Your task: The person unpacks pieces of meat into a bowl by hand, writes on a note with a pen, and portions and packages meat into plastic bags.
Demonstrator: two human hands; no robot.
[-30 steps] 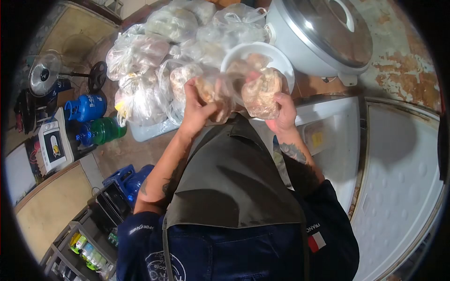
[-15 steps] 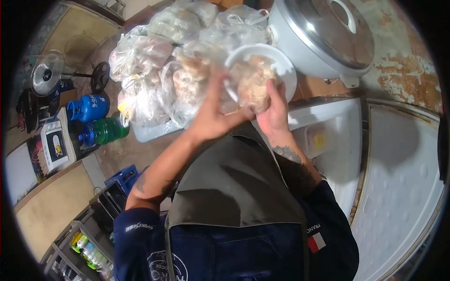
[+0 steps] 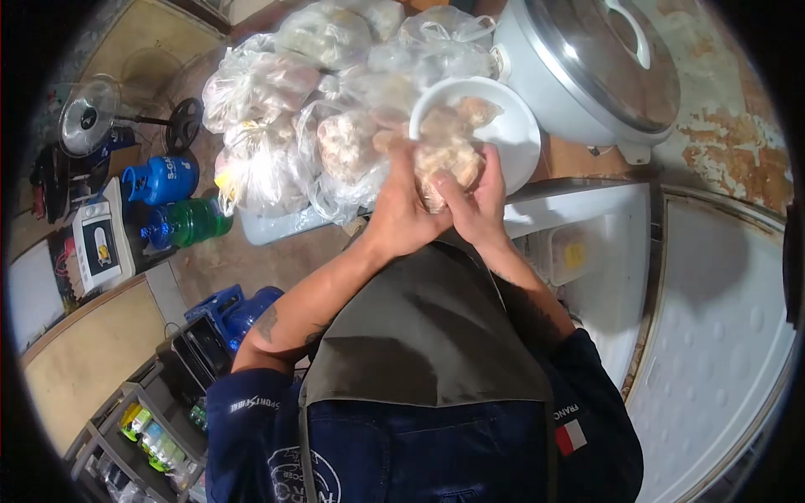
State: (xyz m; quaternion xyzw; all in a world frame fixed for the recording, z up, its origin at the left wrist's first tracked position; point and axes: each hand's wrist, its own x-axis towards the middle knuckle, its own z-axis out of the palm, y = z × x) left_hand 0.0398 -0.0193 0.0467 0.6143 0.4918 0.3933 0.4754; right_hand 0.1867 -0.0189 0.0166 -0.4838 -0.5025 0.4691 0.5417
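Between my two hands is a clear plastic bag of pale, lumpy food (image 3: 453, 161), its kind not plain from here. My left hand (image 3: 404, 208) cups its left side, fingers pointing away from me. The fingers of my right hand (image 3: 480, 199) wrap its right side, with the thumb lying across the front. The bag is over the near left part of a white round basin (image 3: 521, 138), and its loose plastic end reaches over the basin. Close to my left fingertips sits another knotted clear bag with pale contents (image 3: 345, 147).
Several filled plastic bags (image 3: 323, 38) are piled at the back left. A large grey lidded cooker (image 3: 545, 75) stands right of the basin. An open chest freezer (image 3: 616, 277) with a plastic container (image 3: 570, 256) inside is at my right. Gas cylinder (image 3: 172, 178) and fan (image 3: 88, 117) stand left.
My left hand has come in from the left onto the bag. My right hand and the bag have shifted slightly left, and the right thumb now lies across the bag's front.
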